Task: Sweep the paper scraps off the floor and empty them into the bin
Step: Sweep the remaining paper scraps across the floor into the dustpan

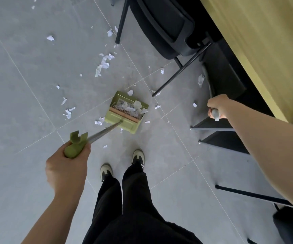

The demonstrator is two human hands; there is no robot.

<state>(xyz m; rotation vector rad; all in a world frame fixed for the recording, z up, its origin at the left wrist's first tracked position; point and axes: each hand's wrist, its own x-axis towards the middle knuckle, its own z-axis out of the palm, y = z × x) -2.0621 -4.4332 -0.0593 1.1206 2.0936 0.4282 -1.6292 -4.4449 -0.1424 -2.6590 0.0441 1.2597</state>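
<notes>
A green long-handled dustpan (pixel 119 118) rests on the grey tiled floor ahead of my feet, with a heap of white paper scraps (pixel 131 108) inside it. My left hand (pixel 66 169) is closed around its green grip (pixel 73 148). My right hand (pixel 217 104) grips the top of a grey broom handle (pixel 215 114) beside a chair; the broom's head is hidden in the dark under the table. More scraps lie loose on the floor, the biggest cluster (pixel 104 63) beyond the pan and others to its left and right. No bin is in view.
A black chair (pixel 161 27) with thin metal legs (pixel 182 74) stands at the far right, tucked under a wooden table (pixel 265 50). A second dark chair frame (pixel 217 127) is near my right hand. My shoes (pixel 106 170) stand just behind the dustpan.
</notes>
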